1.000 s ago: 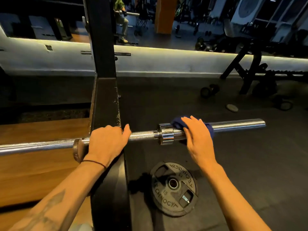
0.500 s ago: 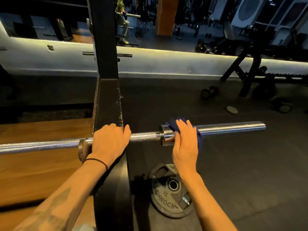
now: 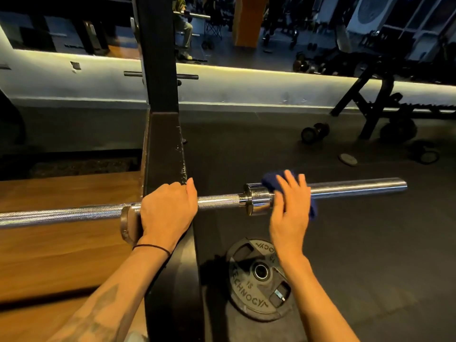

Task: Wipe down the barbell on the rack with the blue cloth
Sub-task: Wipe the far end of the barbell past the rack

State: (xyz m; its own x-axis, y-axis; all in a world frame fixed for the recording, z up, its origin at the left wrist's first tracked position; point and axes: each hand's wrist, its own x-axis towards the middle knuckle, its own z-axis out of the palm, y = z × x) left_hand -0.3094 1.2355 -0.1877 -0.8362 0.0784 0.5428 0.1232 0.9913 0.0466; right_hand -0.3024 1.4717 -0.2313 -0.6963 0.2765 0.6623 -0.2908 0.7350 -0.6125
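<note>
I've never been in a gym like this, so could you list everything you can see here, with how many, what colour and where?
barbell: one, silver, lying across the rack
blue cloth: one, dark blue, on the barbell beside its collar
rack: one, black, upright post in the middle
weight plate: one, black, flat on the floor below the barbell
dumbbell: one, dark, floor at far right
wooden platform: one, brown, at left
left hand: grips the barbell at the rack
right hand: presses the blue cloth on the barbell

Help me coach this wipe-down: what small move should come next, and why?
Probably slide the right hand and blue cloth outward along the sleeve. The cloth sits beside the collar, the sleeve's length beyond it is uncovered, and the left hand steadies the barbell.
</note>
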